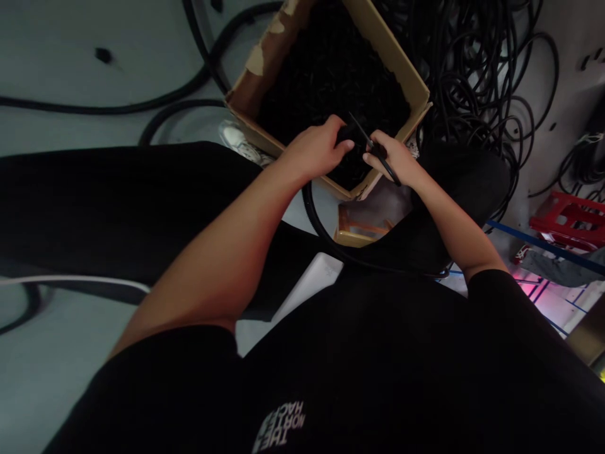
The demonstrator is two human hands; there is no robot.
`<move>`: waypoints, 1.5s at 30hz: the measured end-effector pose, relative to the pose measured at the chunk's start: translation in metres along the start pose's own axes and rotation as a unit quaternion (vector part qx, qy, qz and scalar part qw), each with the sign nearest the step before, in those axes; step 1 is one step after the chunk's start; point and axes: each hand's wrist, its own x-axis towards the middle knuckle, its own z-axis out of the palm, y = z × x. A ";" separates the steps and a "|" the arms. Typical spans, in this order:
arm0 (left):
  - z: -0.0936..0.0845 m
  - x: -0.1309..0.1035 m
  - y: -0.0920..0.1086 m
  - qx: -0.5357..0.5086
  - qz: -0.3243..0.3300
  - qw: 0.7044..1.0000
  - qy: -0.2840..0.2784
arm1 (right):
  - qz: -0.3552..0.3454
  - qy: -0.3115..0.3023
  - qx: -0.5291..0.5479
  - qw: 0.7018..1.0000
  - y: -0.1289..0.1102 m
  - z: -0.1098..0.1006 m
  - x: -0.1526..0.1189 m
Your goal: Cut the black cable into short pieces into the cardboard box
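My left hand (pixel 320 148) is closed around a black corrugated tube (pixel 312 211) near its end. From below that hand the tube curves down toward my lap. Scissors (pixel 388 169) with black handles are in my right hand (pixel 396 157), the thin blade pointing up and left beside the tube's end. Whether the blades touch the tube is too dark to tell. Both hands are over the near corner of an open cardboard box (pixel 401 63), which holds many small black pieces (pixel 331 69).
Tangled black cables (pixel 472 82) lie on the floor right of the box, and thicker black tubing (pixel 118 107) runs at left. A white object (pixel 312 277) rests near my lap. A red plastic stool (pixel 570 217) and another person's leg (pixel 558 265) are at right.
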 end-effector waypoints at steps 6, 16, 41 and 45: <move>0.000 -0.003 0.003 -0.008 -0.009 0.999 0.034 | 0.002 0.007 0.011 1.000 0.006 0.003 0.006; 0.001 0.000 0.000 -0.008 0.044 0.999 0.015 | 0.004 0.013 -0.030 0.999 0.010 0.001 0.005; -0.017 0.006 -0.011 0.010 -0.022 0.999 -0.030 | 0.026 0.005 -0.040 0.999 0.003 -0.003 0.001; -0.017 0.006 -0.006 0.015 -0.031 0.999 -0.039 | -0.005 -0.011 -0.009 1.000 0.005 -0.002 0.006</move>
